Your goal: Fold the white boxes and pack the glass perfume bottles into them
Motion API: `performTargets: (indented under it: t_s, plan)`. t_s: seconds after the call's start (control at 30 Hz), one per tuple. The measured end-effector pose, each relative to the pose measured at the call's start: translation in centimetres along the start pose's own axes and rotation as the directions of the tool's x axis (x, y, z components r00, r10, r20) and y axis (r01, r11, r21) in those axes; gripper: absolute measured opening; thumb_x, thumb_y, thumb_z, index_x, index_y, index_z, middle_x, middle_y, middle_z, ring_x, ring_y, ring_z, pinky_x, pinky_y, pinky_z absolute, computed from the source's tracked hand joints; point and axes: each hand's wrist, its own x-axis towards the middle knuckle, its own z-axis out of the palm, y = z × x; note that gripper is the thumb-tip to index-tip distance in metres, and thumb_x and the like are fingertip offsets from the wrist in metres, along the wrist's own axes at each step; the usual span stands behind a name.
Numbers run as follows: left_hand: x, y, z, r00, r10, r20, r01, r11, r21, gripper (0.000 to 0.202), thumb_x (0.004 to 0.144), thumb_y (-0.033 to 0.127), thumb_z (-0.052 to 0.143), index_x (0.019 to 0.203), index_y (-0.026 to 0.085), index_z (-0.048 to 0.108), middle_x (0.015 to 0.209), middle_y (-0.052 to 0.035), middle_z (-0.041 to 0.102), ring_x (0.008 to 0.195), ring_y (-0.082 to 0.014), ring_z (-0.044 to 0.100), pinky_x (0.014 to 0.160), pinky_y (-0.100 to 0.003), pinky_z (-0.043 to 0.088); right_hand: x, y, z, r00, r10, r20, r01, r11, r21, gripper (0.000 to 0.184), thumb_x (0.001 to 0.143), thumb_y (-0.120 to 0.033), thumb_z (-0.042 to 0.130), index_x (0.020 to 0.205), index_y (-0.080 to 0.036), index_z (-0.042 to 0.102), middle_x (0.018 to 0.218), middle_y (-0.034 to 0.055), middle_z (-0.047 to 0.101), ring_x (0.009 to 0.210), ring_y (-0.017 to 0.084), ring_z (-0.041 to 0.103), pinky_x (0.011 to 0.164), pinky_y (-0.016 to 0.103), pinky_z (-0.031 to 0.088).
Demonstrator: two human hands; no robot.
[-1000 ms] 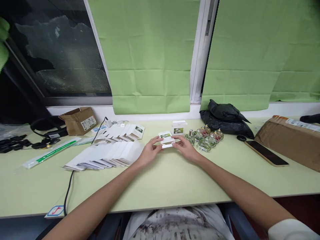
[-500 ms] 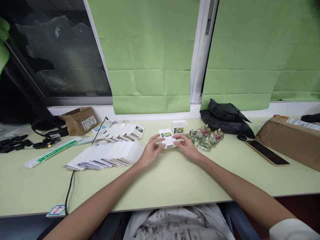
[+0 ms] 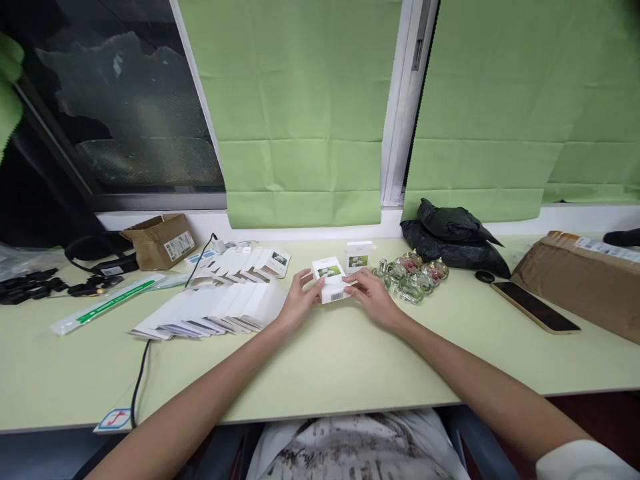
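Observation:
Between my two hands is a small white carton (image 3: 329,272) with a green floral picture on its face and a barcode on the end towards me. My left hand (image 3: 301,298) grips its left side, and my right hand (image 3: 371,296) holds the right side near the barcode end. Just behind it stands a similar white carton (image 3: 359,255), upright on the table. To the right of my right hand lies a cluster of small glass bottles (image 3: 414,280), some greenish and some pinkish. Left of my left hand, flat white cartons (image 3: 220,310) lie fanned out in overlapping rows.
A black plastic bag (image 3: 450,237), a phone (image 3: 535,307) and a large brown parcel (image 3: 580,280) lie to the right. An open cardboard box (image 3: 160,241), black cables (image 3: 35,287) and a green-striped plastic sleeve (image 3: 107,305) are at the left. A cord (image 3: 139,380) hangs over the table's front edge.
The carton in my hands has turned slightly and shifted a little left, showing more of its face and barcode end. My fingers have moved from its top towards its sides.

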Motion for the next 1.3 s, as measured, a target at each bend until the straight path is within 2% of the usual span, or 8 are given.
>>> performTargets:
  t_s: [0.13,0.3,0.43,0.53,0.73,0.83,1.1,1.3]
  plan:
    - [0.2,-0.3,-0.4,1.0,0.004,0.02,-0.004,0.999,0.033,0.085,0.087,0.042,0.079,0.152,0.027,0.027,0.149,-0.0205,0.051,0.108,-0.0257,0.072,0.084,-0.041,0.064,-0.2,-0.3,0.4,0.997,0.06,0.049,-0.066,0.988,0.14,0.039,0.095,-0.044,0.067,0.129,-0.029,0.057,0.128,0.0069,0.058,0.106,0.022,0.068,0.095,0.042,0.058]
    - [-0.1,-0.4,-0.6,0.97,0.198,0.141,-0.228,0.943,0.242,0.086,0.09,0.037,0.072,0.158,0.034,0.019,0.145,-0.014,0.052,0.102,-0.0214,0.072,0.085,-0.038,0.062,-0.2,-0.3,0.3,0.994,0.111,0.021,-0.113,0.981,0.161,0.053,0.098,-0.044,0.061,0.145,-0.031,0.042,0.132,0.008,0.056,0.105,0.021,0.069,0.095,0.042,0.058]
    - [-0.1,-0.6,-0.5,0.948,0.26,0.184,-0.309,0.891,0.333,0.072,0.093,0.03,0.066,0.153,0.03,0.028,0.143,-0.0126,0.053,0.117,-0.0227,0.066,0.094,-0.038,0.059,-0.1,-0.1,0.2,0.997,0.081,0.01,-0.082,0.992,0.091,0.047,0.098,-0.04,0.059,0.142,-0.029,0.048,0.129,0.0083,0.06,0.107,0.021,0.067,0.096,0.042,0.057]
    - [0.1,-0.7,-0.8,0.95,0.251,0.188,-0.308,0.86,0.407,0.056,0.094,0.032,0.064,0.144,0.026,0.039,0.136,-0.0114,0.061,0.12,-0.0233,0.063,0.09,-0.036,0.058,0.0,0.3,0.2,0.997,0.081,0.008,-0.081,0.997,0.014,0.042,0.098,-0.039,0.059,0.138,-0.028,0.052,0.129,0.0085,0.063,0.106,0.021,0.067,0.093,0.042,0.057]
    - [0.6,-0.9,-1.5,0.962,0.19,0.194,-0.267,0.784,0.561,0.042,0.091,0.037,0.066,0.129,0.024,0.054,0.123,-0.0069,0.07,0.086,-0.0192,0.067,0.077,-0.033,0.054,0.1,0.9,0.5,0.995,0.101,0.006,-0.1,0.991,-0.086,0.036,0.099,-0.036,0.055,0.133,-0.025,0.058,0.131,0.0098,0.063,0.099,0.021,0.067,0.086,0.039,0.056]
    - [1.0,-0.8,-1.5,0.961,0.193,0.198,-0.275,0.747,0.605,0.031,0.093,0.034,0.061,0.122,0.024,0.055,0.124,-0.0064,0.07,0.081,-0.0189,0.067,0.075,-0.033,0.052,0.1,1.4,0.6,0.991,0.129,0.031,-0.125,0.987,-0.103,0.039,0.099,-0.035,0.056,0.136,-0.023,0.056,0.127,0.0099,0.064,0.094,0.02,0.067,0.085,0.039,0.055]
    - [5.9,0.5,-2.6,0.989,0.057,0.136,-0.141,0.644,0.752,0.028,0.09,0.024,0.065,0.115,0.022,0.052,0.123,-0.0102,0.071,0.085,-0.0222,0.071,0.08,-0.034,0.053,0.0,1.5,0.6,0.985,0.162,0.053,-0.152,0.975,-0.161,0.029,0.097,-0.035,0.058,0.123,-0.024,0.061,0.109,0.0047,0.069,0.084,0.019,0.066,0.079,0.036,0.052]
    - [10.5,1.1,-3.7,0.983,-0.031,0.182,-0.125,0.614,0.779,0.039,0.079,0.021,0.077,0.113,0.019,0.057,0.115,-0.0102,0.074,0.091,-0.0236,0.073,0.078,-0.03,0.057,-0.1,1.0,0.4,0.98,0.173,0.097,-0.144,0.957,-0.25,0.027,0.098,-0.035,0.056,0.122,-0.023,0.061,0.103,0.0026,0.07,0.076,0.016,0.062,0.072,0.031,0.047]
